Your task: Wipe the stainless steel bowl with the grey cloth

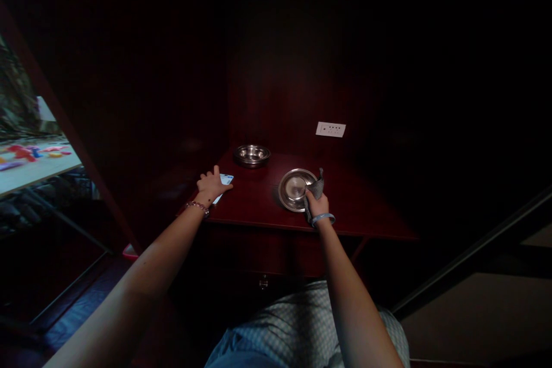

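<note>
My right hand [318,204] is closed on a grey cloth [318,186] and the near right rim of a shiny metal plate [295,185]. The plate is tilted, with its hollow side facing me. On the left, my left hand [211,186] has its fingers spread over a phone [226,179] with a lit screen; part of the phone is hidden under the hand. Whether the fingers touch it I cannot tell. Farther back on the dark red desk [254,207] sits a stack of round metal dishes [252,155].
A white socket panel [330,129] is on the back wall. Dark side panels enclose the desk. A drawer knob [263,282] shows below the front edge, above my knees. At far left, another table [38,165] holds colourful pieces [26,153].
</note>
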{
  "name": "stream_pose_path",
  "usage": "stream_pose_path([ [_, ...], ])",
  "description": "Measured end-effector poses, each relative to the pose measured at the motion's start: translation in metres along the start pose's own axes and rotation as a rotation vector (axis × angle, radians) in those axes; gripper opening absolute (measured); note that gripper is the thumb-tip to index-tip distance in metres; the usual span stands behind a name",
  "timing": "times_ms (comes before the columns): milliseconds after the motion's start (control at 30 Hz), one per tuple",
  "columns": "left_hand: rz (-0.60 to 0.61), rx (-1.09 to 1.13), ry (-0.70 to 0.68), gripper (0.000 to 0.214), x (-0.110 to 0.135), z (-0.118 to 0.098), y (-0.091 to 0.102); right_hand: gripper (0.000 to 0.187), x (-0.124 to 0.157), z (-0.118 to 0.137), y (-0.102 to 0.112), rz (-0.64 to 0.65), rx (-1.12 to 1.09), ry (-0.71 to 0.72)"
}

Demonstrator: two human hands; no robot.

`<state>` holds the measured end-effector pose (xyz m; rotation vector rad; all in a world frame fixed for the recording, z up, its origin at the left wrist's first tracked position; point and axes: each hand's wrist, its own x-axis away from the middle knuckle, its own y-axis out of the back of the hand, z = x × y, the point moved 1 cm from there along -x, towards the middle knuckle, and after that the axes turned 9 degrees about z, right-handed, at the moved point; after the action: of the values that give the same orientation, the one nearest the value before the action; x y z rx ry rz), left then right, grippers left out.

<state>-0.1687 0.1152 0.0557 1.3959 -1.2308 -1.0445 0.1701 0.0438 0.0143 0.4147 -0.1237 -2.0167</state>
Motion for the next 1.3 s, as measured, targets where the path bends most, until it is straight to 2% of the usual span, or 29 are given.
stream_pose_path([
  [433,-0.042,0.038,0.008,0.084,-0.001,0.000,-0.002,0.033,0.003,0.003,0.000,0.001,-0.002,-0.006],
  [600,-0.048,0.068,0.025,0.084,0.007,-0.002,-0.006,0.031,0.003,0.004,0.000,-0.004,-0.002,-0.011],
  [633,-0.082,0.074,0.005,0.084,0.012,-0.004,-0.008,0.031,0.003,0.004,0.000,-0.002,-0.001,-0.010],
  [700,-0.230,0.092,-0.075,0.080,0.022,-0.013,-0.009,0.032,0.002,0.003,0.000,0.003,-0.003,-0.004],
  [767,-0.335,0.175,-0.221,0.070,0.036,-0.029,-0.009,0.033,0.001,0.002,0.000,0.011,-0.011,0.003],
  [800,-0.342,0.256,-0.309,0.063,0.043,-0.039,-0.009,0.034,0.001,0.001,0.000,0.014,-0.014,0.006],
  [867,-0.267,0.481,-0.478,0.050,0.055,-0.063,-0.010,0.036,0.000,-0.001,0.000,0.014,-0.017,0.010],
  [900,-0.186,0.610,-0.540,0.047,0.060,-0.076,-0.011,0.037,-0.001,-0.002,0.000,0.013,-0.015,0.010],
  [1033,0.126,1.062,-0.643,0.044,0.070,-0.125,-0.024,0.038,-0.002,-0.003,0.000,0.013,-0.012,-0.004],
  [1100,0.180,1.178,-0.667,0.043,0.069,-0.144,-0.033,0.039,-0.002,-0.003,0.000,0.012,-0.017,-0.006],
  [1200,0.211,1.336,-0.781,0.046,0.065,-0.163,-0.047,0.041,-0.001,-0.003,0.001,-0.003,-0.036,-0.005],
  [1300,0.231,1.470,-0.728,0.043,0.062,-0.170,-0.059,0.040,-0.001,-0.004,0.001,-0.016,-0.054,0.001],
])
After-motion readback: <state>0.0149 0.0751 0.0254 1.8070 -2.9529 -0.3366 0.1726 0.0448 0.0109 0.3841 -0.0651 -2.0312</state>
